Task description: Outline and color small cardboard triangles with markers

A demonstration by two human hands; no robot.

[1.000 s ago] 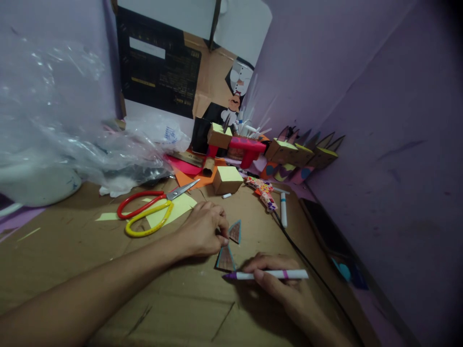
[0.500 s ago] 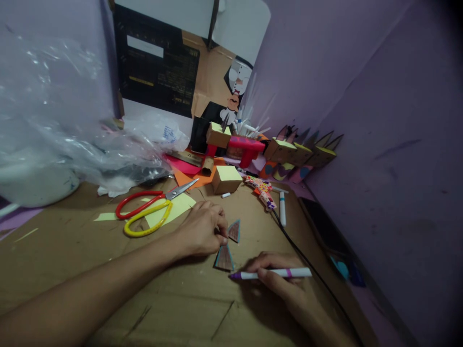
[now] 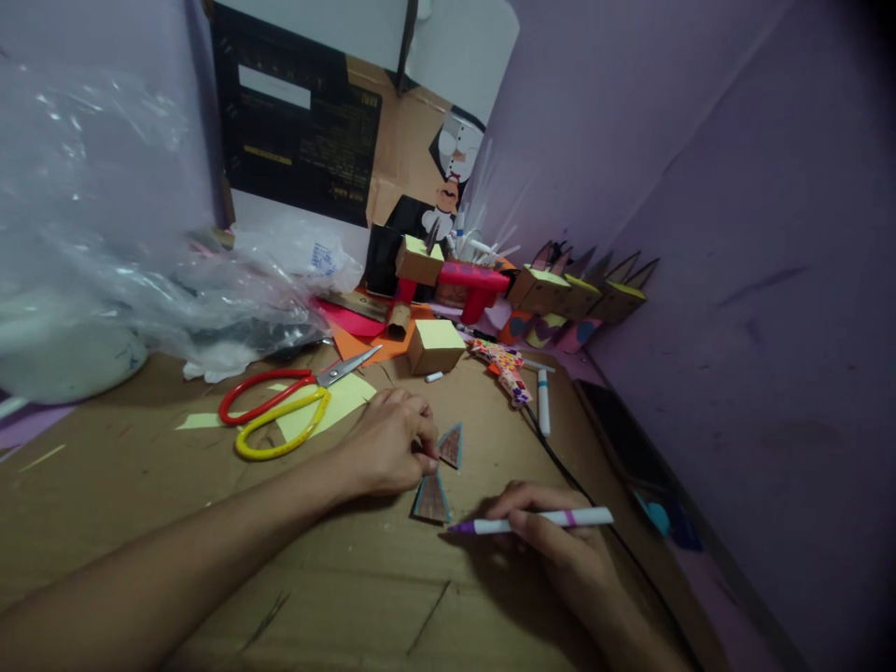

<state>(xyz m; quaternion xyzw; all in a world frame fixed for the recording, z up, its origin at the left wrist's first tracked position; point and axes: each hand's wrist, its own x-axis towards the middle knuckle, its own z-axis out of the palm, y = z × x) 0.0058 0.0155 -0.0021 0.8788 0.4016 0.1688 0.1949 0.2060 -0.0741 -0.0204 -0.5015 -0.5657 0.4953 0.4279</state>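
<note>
- Left hand: fingers curled in, thumb and forefinger closed at the upper tip of the near triangle, which lies flat, brown with blue edges.
- Right hand: pen grip, thumb and fingers closed round the purple marker. Marker lies nearly level, purple tip pointing left, just beside the near triangle's lower right corner. Cannot tell whether the tip meets the surface.
- Far triangle: smaller, same colouring, just beyond the left thumb.
- Beneath all this, a cardboard sheet with a few dark strokes.
- Left of the left hand: scissors, one red handle, one yellow, lying partly over yellow paper.
- Beyond the hands: yellow-topped block, small white cap before it; to their right, a patterned glue gun with black cable and a blue-banded marker.
- Right edge: dark phone.
- Back: clear plastic at left, printed box, eared box figures at right.
</note>
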